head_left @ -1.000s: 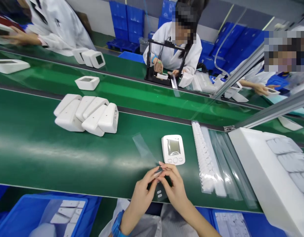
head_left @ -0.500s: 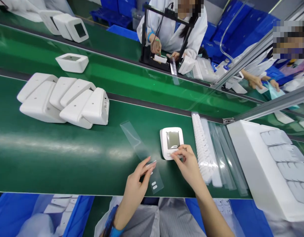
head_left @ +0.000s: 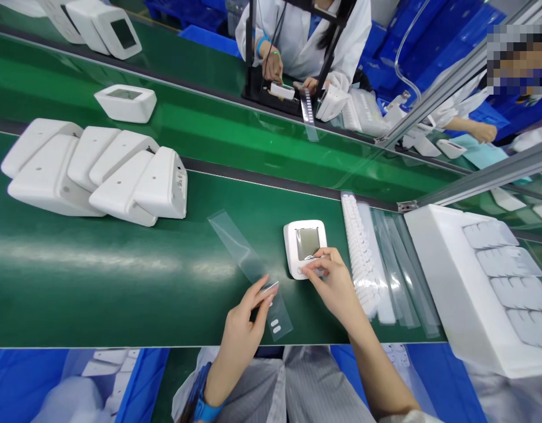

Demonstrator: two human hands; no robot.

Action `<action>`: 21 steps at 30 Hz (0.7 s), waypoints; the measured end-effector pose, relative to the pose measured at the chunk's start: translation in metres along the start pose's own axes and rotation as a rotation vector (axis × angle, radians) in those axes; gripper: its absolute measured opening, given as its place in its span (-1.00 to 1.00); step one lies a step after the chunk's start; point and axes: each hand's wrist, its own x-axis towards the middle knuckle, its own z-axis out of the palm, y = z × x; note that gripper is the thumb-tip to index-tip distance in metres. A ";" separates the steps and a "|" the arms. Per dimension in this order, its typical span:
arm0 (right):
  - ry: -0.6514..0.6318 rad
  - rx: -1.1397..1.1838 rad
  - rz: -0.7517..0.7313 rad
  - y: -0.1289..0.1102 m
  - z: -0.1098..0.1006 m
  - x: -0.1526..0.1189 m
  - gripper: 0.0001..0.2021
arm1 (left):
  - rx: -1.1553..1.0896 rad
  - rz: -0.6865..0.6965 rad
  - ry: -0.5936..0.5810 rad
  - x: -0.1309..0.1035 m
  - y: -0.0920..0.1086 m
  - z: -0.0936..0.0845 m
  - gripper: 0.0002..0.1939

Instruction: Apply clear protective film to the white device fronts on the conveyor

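Note:
A white device [head_left: 290,251] with a grey screen lies face up on the green work surface. Over its lower front, my right hand [head_left: 335,281] has thumb and fingers pinched together at the buttons; whatever is between them is too small to make out. To the left, my left hand [head_left: 246,320] pinches a clear plastic strip [head_left: 239,251] that lies slanting on the surface. Small white oval pieces show at the strip's lower end, just beyond my fingers.
Several white housings [head_left: 46,182] lie at the left. Clear strips [head_left: 396,264] and a strip of white pieces [head_left: 356,252] lie right of the device, beside a white foam box [head_left: 451,288]. A co-worker's hands [head_left: 273,64] are across the green belt [head_left: 235,138].
The view has shifted slightly. My right fingers have slid a little left along the device's lower front. My left hand still pinches the strip in much the same place.

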 end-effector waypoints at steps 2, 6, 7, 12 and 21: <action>0.005 -0.005 -0.011 0.000 0.000 0.000 -0.83 | 0.008 0.008 0.002 0.000 0.000 0.000 -0.65; 0.000 -0.007 0.001 -0.001 0.000 0.000 -0.85 | 0.015 0.025 0.006 0.000 -0.001 0.000 -0.65; -0.004 -0.005 0.006 -0.001 0.000 0.000 -0.86 | 0.015 0.021 0.003 0.000 -0.001 0.000 -0.65; 0.000 0.017 0.010 -0.002 0.001 -0.001 -0.86 | 0.007 0.011 0.000 -0.001 0.001 0.000 -0.65; 0.004 0.023 -0.007 -0.003 0.001 -0.002 -0.82 | 0.006 0.006 -0.003 -0.001 0.000 0.000 -0.65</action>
